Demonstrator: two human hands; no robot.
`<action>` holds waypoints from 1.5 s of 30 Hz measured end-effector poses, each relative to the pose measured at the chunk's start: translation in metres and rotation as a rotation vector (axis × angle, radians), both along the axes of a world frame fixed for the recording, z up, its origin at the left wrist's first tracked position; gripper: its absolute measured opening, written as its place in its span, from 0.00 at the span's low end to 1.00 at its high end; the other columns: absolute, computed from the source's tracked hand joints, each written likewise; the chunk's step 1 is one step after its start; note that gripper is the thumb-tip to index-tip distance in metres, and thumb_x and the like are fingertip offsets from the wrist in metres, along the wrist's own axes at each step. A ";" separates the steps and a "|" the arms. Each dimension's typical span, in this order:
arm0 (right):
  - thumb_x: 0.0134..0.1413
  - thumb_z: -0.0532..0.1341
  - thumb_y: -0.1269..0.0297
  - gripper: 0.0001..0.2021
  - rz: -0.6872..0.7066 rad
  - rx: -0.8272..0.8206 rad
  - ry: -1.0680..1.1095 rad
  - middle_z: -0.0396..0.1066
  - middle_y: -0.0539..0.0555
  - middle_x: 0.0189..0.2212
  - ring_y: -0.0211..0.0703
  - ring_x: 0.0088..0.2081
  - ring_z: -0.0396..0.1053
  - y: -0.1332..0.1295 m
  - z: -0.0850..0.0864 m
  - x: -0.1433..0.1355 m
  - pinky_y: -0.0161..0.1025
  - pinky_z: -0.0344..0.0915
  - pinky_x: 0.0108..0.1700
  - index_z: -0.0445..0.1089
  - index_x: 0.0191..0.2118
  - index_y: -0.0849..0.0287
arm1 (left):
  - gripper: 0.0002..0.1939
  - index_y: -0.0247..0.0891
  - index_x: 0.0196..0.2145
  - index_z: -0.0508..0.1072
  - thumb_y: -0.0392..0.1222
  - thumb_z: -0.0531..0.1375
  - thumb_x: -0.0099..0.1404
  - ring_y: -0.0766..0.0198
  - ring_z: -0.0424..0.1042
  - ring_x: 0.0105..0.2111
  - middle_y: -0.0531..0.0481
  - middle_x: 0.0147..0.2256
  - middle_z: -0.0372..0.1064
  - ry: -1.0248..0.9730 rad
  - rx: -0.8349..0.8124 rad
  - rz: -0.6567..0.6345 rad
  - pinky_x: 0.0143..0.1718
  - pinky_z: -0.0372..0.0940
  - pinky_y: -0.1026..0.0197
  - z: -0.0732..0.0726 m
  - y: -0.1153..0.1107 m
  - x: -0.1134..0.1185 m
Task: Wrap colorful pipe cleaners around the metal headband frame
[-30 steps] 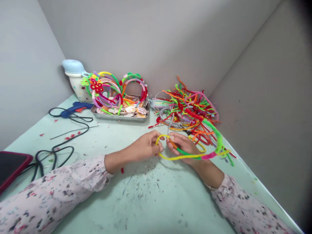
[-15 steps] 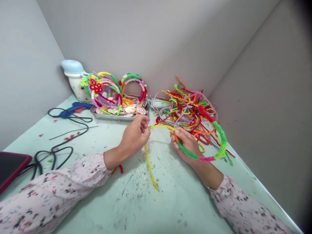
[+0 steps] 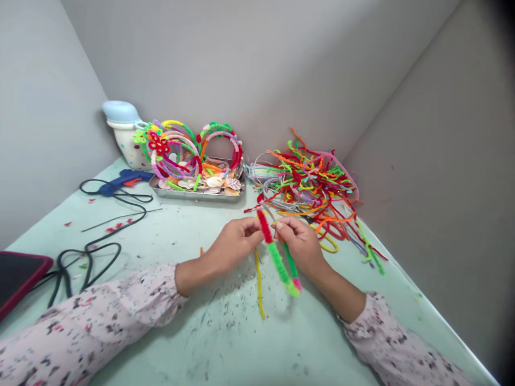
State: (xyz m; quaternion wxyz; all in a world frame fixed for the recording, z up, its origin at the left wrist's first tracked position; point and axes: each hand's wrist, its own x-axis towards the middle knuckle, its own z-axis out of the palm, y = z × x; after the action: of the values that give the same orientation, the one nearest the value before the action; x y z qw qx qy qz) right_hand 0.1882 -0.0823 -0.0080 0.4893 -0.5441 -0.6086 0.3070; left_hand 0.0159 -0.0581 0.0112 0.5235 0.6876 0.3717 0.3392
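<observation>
Between my hands is a headband point(image 3: 278, 261) wrapped in red, green and pink pipe cleaner, its curve hanging down toward me. My right hand point(image 3: 301, 244) is closed, thumb and fingers pinching the headband near one end. My left hand point(image 3: 235, 244) is closed too, pinching a yellow pipe cleaner point(image 3: 259, 287) whose loose tail drops below the fingers. The fingertips of both hands are close together, and the stretch of yellow between them is mostly hidden behind the red part of the band.
A metal tray point(image 3: 197, 195) of shells and finished headbands point(image 3: 177, 147) stands at the back. Right of it lies a tangled pile of pipe cleaners point(image 3: 314, 182). At left are a blue glue gun point(image 3: 124, 180), a black cable point(image 3: 90, 252), a dotted cup point(image 3: 131, 142) and a red-edged tablet point(image 3: 24, 279).
My right hand has moved left toward my left hand, and the headband has swung round from the right to hang between them. My left hand has shifted slightly right and lower.
</observation>
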 end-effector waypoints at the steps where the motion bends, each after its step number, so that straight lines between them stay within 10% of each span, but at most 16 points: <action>1: 0.57 0.56 0.60 0.10 0.016 0.021 -0.052 0.65 0.47 0.22 0.36 0.24 0.60 -0.002 0.001 -0.002 0.33 0.57 0.28 0.68 0.28 0.58 | 0.08 0.34 0.33 0.73 0.41 0.57 0.59 0.69 0.64 0.26 0.52 0.27 0.69 -0.015 -0.014 0.015 0.27 0.58 0.67 -0.002 0.000 0.000; 21: 0.58 0.55 0.70 0.07 0.069 0.372 -0.432 0.65 0.50 0.25 0.36 0.28 0.63 -0.012 0.005 -0.014 0.33 0.58 0.33 0.69 0.32 0.60 | 0.10 0.31 0.31 0.73 0.41 0.61 0.54 0.69 0.63 0.22 0.51 0.24 0.68 -0.096 -0.095 0.198 0.24 0.60 0.66 0.003 -0.008 0.003; 45: 0.57 0.56 0.63 0.09 0.101 0.049 -0.183 0.63 0.47 0.20 0.35 0.23 0.59 -0.012 0.006 -0.018 0.33 0.56 0.27 0.67 0.28 0.59 | 0.05 0.34 0.27 0.70 0.39 0.60 0.53 0.71 0.62 0.19 0.56 0.19 0.63 -0.125 -0.086 0.245 0.20 0.58 0.69 0.003 -0.009 0.003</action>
State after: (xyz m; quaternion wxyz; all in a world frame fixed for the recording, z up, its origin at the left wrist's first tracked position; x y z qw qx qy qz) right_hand 0.1702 -0.0939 -0.0019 0.4286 -0.5263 -0.6847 0.2654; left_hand 0.0194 -0.0672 0.0137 0.5294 0.5916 0.4337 0.4262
